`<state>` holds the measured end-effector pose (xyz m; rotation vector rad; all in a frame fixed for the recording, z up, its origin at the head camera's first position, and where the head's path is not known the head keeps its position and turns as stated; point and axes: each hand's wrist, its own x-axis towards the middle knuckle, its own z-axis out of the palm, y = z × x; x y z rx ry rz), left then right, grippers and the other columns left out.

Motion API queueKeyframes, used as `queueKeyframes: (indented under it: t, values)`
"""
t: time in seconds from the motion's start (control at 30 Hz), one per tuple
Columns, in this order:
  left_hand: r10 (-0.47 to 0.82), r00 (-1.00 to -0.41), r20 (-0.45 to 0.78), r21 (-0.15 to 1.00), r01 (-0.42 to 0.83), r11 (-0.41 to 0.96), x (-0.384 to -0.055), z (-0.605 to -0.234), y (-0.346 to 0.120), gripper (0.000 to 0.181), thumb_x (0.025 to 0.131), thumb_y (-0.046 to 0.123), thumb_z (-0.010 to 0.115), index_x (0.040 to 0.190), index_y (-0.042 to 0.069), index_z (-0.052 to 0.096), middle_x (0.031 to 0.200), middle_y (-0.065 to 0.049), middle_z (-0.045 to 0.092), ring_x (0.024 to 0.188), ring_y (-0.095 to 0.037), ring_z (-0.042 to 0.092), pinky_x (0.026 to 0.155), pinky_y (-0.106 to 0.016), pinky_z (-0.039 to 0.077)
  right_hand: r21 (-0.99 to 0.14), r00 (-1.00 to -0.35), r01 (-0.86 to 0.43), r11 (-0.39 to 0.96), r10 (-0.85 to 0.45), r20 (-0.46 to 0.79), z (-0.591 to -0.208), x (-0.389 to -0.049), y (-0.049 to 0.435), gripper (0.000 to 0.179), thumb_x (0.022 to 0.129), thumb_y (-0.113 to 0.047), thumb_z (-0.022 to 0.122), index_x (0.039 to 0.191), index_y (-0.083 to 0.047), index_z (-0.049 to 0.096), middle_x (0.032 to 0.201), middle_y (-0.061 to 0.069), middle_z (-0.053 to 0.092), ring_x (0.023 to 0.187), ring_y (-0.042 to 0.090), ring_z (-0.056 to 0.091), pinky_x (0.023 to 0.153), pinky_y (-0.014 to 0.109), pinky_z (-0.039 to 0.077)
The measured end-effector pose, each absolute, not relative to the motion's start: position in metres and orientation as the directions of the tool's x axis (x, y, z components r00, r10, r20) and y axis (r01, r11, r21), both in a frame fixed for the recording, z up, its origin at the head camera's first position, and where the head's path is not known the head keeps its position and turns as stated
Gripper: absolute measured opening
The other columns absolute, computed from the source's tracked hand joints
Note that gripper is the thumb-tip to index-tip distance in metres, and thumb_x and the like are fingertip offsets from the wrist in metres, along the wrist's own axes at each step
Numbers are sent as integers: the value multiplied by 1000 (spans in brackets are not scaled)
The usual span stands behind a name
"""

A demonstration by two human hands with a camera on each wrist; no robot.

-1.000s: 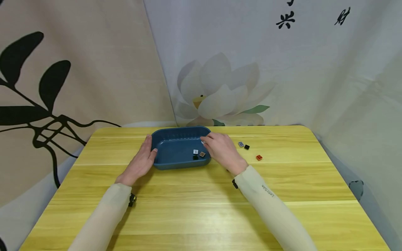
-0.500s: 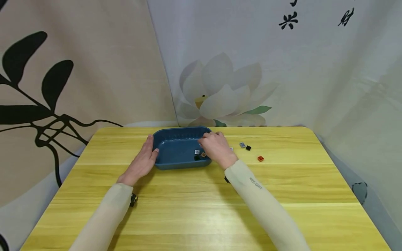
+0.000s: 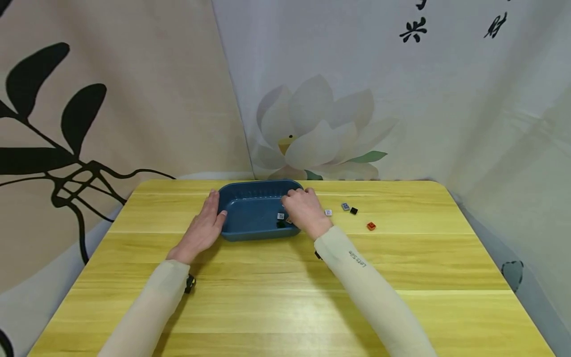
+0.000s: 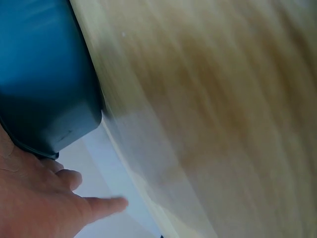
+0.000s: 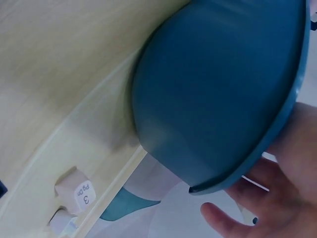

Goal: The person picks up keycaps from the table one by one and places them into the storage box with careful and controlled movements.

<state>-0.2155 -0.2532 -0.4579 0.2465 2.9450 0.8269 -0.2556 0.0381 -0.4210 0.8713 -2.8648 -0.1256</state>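
Note:
A dark blue rectangular tray (image 3: 250, 213) stands near the table's far edge. My left hand (image 3: 201, 228) lies along its left end, fingers straight and thumb at the rim. My right hand (image 3: 305, 210) reaches over the right end with curled fingers. A pale sliver shows at its fingertips, apparently a keycap pinched there, mostly hidden. On the tray floor sit a white keycap (image 3: 280, 216), a black keycap (image 3: 280, 224) and a partly covered brown one (image 3: 289, 220). In the right wrist view the tray's wall hides the right hand's fingertips.
Right of the tray lie a white keycap (image 3: 328, 212) marked "3 Pg Dn", a grey keycap (image 3: 345, 206), a black keycap (image 3: 354, 210) and an orange-red keycap (image 3: 371, 226). A printed curtain (image 3: 325, 99) hangs behind the wooden table (image 3: 267, 297).
My right hand has shifted slightly left and lower over the tray's right end, uncovering the white keycap on the table. The left hand stays against the tray.

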Motion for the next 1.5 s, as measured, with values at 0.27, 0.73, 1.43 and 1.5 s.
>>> queueKeyframes:
  t: [0.27, 0.73, 1.43, 1.5]
  values:
    - [179, -984, -21, 487, 147, 861, -215, -458, -253, 69, 115, 37, 28, 165, 0, -3, 172, -17, -8, 157, -43, -1, 115, -78, 1, 126, -824, -542, 831, -555, 113, -423, -257, 39, 27, 85, -30, 88, 109, -19, 81, 100, 3, 72, 90, 25, 66, 86, 46, 52]
    - [194, -981, -29, 525, 150, 838, -213, -458, -250, 67, 115, 30, 31, 164, 0, -3, 172, -20, -6, 158, -40, 0, 119, -72, 7, 103, -833, -538, 837, -546, 91, -426, -254, 41, 22, 90, -29, 84, 111, -20, 81, 101, 1, 72, 92, 25, 66, 89, 48, 51]
    - [201, -979, -37, 527, 152, 837, -217, -459, -251, 68, 114, 31, 30, 164, 0, -6, 172, -19, -10, 158, -42, -2, 121, -69, 9, -242, -837, -510, 825, -412, 360, -394, -218, 143, 37, 105, -30, 63, 133, -7, 70, 133, 11, 68, 121, 32, 65, 99, 52, 53]
    - [203, -979, -33, 526, 156, 836, -217, -459, -250, 68, 114, 31, 30, 164, -1, -5, 172, -19, -9, 157, -42, -1, 121, -69, 9, -246, -843, -502, 830, -405, 355, -397, -213, 153, 39, 106, -32, 62, 135, -6, 69, 136, 13, 67, 123, 33, 64, 99, 53, 52]
